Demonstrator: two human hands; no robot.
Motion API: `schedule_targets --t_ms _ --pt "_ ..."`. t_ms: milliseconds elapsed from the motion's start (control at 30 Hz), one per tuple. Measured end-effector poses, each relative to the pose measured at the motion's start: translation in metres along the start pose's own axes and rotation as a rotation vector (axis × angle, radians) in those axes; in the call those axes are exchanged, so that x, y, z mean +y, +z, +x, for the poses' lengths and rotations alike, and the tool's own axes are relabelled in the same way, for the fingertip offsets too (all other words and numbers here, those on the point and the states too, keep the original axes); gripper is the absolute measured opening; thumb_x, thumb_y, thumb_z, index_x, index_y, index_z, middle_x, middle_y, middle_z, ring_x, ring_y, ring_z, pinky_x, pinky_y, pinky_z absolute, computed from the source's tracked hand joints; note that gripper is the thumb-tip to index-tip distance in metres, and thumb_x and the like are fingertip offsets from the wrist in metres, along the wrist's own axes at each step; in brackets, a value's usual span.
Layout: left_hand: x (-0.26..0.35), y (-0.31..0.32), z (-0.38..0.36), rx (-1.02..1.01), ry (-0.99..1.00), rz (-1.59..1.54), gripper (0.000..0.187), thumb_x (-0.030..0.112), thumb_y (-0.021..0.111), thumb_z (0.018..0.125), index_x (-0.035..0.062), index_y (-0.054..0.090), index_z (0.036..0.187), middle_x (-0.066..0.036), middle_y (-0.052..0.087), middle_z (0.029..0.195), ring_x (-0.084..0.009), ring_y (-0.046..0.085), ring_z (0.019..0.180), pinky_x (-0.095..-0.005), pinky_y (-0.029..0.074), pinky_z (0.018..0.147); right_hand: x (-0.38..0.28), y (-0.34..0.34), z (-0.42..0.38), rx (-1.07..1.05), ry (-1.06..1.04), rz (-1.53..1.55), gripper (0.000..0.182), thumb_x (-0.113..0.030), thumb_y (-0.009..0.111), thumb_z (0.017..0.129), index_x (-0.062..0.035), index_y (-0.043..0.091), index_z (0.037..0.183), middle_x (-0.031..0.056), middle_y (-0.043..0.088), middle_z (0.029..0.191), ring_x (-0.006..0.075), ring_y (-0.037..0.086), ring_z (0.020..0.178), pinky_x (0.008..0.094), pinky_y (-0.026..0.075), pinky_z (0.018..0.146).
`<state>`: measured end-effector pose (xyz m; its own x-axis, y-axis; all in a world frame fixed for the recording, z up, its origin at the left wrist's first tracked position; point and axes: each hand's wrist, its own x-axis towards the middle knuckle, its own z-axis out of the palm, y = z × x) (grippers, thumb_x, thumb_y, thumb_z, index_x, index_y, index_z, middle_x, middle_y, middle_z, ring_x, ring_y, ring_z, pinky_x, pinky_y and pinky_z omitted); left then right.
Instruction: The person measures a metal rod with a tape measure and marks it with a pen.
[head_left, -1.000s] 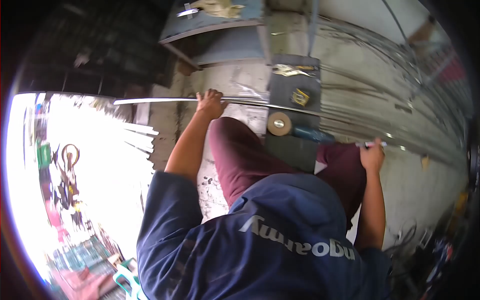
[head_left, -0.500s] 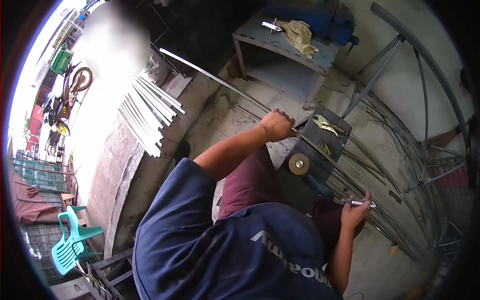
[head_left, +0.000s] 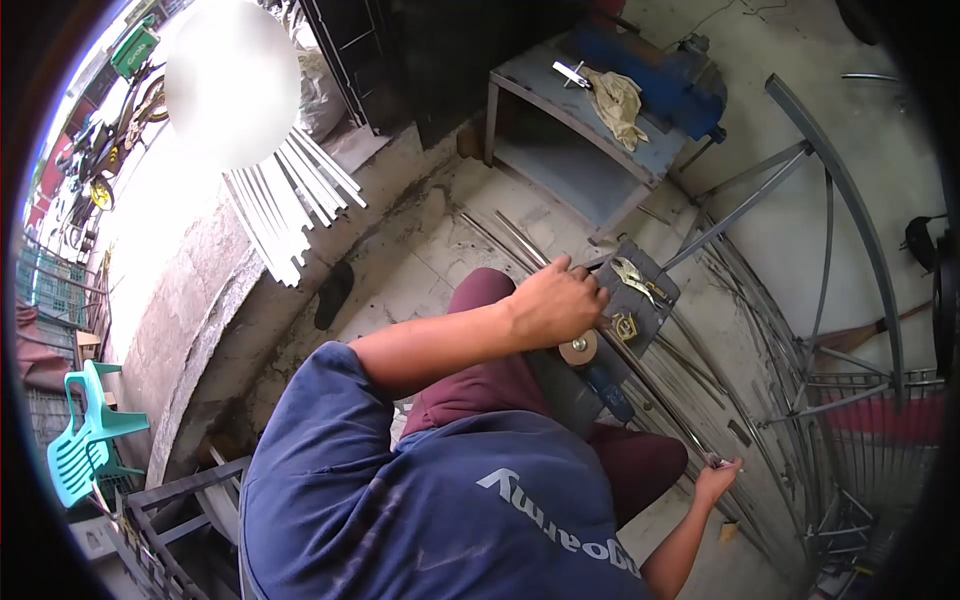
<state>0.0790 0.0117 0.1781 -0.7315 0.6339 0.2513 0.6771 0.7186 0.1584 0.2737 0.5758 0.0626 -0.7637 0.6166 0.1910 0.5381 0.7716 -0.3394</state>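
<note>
My left hand is closed round a thin metal tube, over the dark block in front of my legs. Down to the right, my right hand has its fingers pinched together beside the lower part of the tube. A small pale bit of a slim marker pen shows at the fingertips; most of it is hidden. Locking pliers and a yellow tape measure lie on the block. Close below my left hand is an angle grinder with a round disc.
A metal bench at the back carries a blue vise and a cloth. A curved steel frame stands at right, with long rods on the floor. White tubes and a green chair are at left.
The tube has slid down and right, its far end now much nearer my left hand. My right hand has moved lower, and the pen that showed plainly is mostly hidden. The view has shifted.
</note>
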Motion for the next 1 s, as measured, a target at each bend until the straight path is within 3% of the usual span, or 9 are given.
schedule_targets --t_ms 167,233,300,367,533,633,700,900,1000 --pt "0.053 0.021 0.002 0.165 0.223 -0.101 0.037 0.047 0.07 0.1 0.0115 0.067 0.11 -0.006 0.065 0.089 -0.023 0.07 0.084 -0.0381 0.055 0.073 0.119 -0.009 0.008 0.155 0.075 0.12 0.072 0.003 0.095 0.074 0.0039 0.053 0.132 0.0217 0.072 0.105 0.0373 0.074 0.099 0.048 0.057 0.09" --pt "0.074 0.021 0.012 0.154 0.243 -0.113 0.037 0.048 0.07 0.1 0.0122 0.066 0.11 -0.005 0.065 0.088 -0.0232 0.07 0.082 -0.0379 0.055 0.073 0.062 -0.047 -0.012 0.12 0.078 0.01 0.066 0.002 0.094 0.075 0.0025 0.055 0.129 0.0195 0.072 0.105 0.0355 0.074 0.098 0.0454 0.056 0.089" --pt "0.085 0.028 0.021 0.153 0.279 -0.108 0.038 0.049 0.069 0.101 0.0119 0.066 0.107 -0.005 0.065 0.085 -0.0241 0.07 0.077 -0.0381 0.054 0.072 0.064 -0.043 -0.015 0.129 -0.052 0.004 0.063 -0.001 0.095 0.076 0.0014 0.056 0.125 0.017 0.071 0.103 0.0337 0.071 0.095 0.0438 0.056 0.09" --pt "0.092 0.035 0.025 0.119 0.301 -0.093 0.039 0.05 0.068 0.102 0.0112 0.066 0.105 -0.006 0.066 0.083 -0.0243 0.071 0.077 -0.0386 0.055 0.072 0.055 -0.035 -0.022 0.007 -0.027 0.069 0.062 -0.006 0.096 0.078 -0.0037 0.052 0.122 0.0158 0.067 0.102 0.0325 0.069 0.097 0.0438 0.055 0.094" --pt "0.096 0.042 0.027 0.003 0.289 -0.149 0.047 0.053 0.066 0.103 0.0065 0.069 0.097 -0.009 0.069 0.074 -0.028 0.074 0.073 -0.0425 0.056 0.068 0.006 0.005 -0.046 0.098 -0.108 0.366 0.051 -0.002 0.091 0.083 -0.0046 0.049 0.112 0.0118 0.063 0.096 0.0312 0.063 0.091 0.0427 0.052 0.089" --pt "0.101 0.027 0.031 -0.286 0.158 -0.246 0.052 0.053 0.066 0.104 0.0039 0.072 0.089 -0.015 0.073 0.073 -0.0327 0.078 0.075 -0.0462 0.059 0.068 -0.051 0.015 -0.068 0.18 -0.232 0.388 0.051 -0.003 0.091 0.084 -0.0047 0.048 0.11 0.0111 0.059 0.094 0.0304 0.059 0.091 0.0432 0.049 0.088" --pt "0.099 0.027 0.031 -0.35 0.131 -0.293 0.056 0.054 0.064 0.106 0.0028 0.076 0.089 -0.017 0.076 0.077 -0.0358 0.079 0.08 -0.048 0.062 0.07 -0.08 0.018 -0.077 0.217 -0.351 0.393 0.051 -0.003 0.091 0.084 -0.0049 0.046 0.108 0.0107 0.055 0.096 0.0289 0.053 0.087 0.0447 0.047 0.084" --pt "0.09 0.016 0.034 -0.574 0.048 -0.356 0.061 0.058 0.057 0.11 0.0052 0.085 0.099 -0.02 0.081 0.094 -0.0417 0.08 0.096 -0.0505 0.064 0.085 -0.097 0.028 -0.081 0.119 -0.447 0.206 0.037 -0.014 0.084 0.089 -0.0059 0.05 0.102 0.0131 0.056 0.08 0.0392 0.059 0.074 0.0508 0.048 0.071" --pt "0.087 0.018 0.032 -0.627 0.022 -0.366 0.062 0.059 0.054 0.111 0.0055 0.085 0.101 -0.02 0.082 0.101 -0.0419 0.08 0.102 -0.0508 0.063 0.091 -0.097 0.032 -0.083 -0.041 -0.357 0.233 0.035 -0.013 0.082 0.089 -0.0063 0.051 0.102 0.0134 0.058 0.078 0.0423 0.063 0.072 0.0532 0.048 0.067"
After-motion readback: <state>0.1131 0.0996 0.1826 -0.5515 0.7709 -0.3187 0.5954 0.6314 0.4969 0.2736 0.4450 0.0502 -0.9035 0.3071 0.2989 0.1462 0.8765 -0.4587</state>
